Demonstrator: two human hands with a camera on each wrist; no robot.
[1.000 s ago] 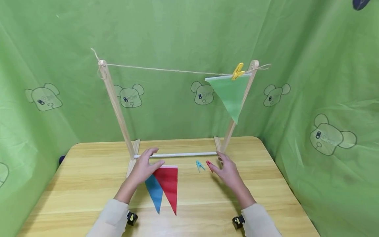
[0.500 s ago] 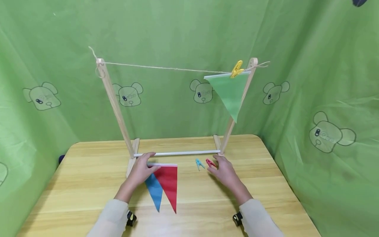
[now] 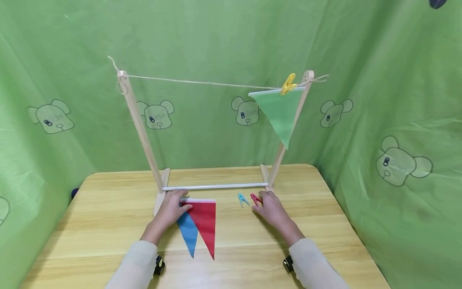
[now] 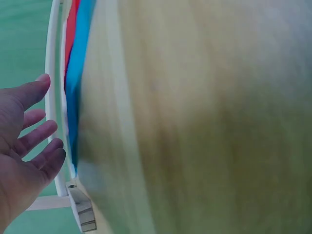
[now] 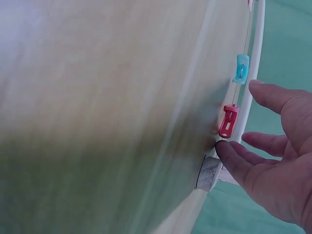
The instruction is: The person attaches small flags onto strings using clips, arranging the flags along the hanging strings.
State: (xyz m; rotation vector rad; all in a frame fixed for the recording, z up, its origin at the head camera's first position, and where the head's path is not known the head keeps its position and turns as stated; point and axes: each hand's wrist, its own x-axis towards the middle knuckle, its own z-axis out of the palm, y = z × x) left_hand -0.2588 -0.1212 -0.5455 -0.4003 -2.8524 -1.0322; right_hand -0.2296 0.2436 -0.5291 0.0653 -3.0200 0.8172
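Observation:
A red triangular flag [image 3: 205, 224] with a white top edge lies on the table, partly over a blue triangular flag [image 3: 188, 233]. My left hand [image 3: 169, 209] is at their upper left corner, covering part of the blue flag. In the left wrist view its fingers are bent loosely and pinch nothing. To the right lie a light blue clothespin [image 3: 243, 199] and a red clothespin [image 3: 256, 199]. My right hand [image 3: 272, 208] is beside the red clothespin, thumb and fingers spread apart; whether a fingertip touches it I cannot tell.
A wooden frame with a left post [image 3: 140, 128], a right post [image 3: 301, 112] and a white crossbar [image 3: 216, 186] stands behind the hands. A yellow clothespin [image 3: 288, 84] holds a green flag [image 3: 279, 112] on the string [image 3: 202, 82]. Green cloth [image 3: 202, 40] encloses the table [image 3: 231, 273].
Both hands have lowered slightly and drawn back from the crossbar. The right hand's fingers have come closer to the red clothespin, which has turned a little. The view has shifted slightly.

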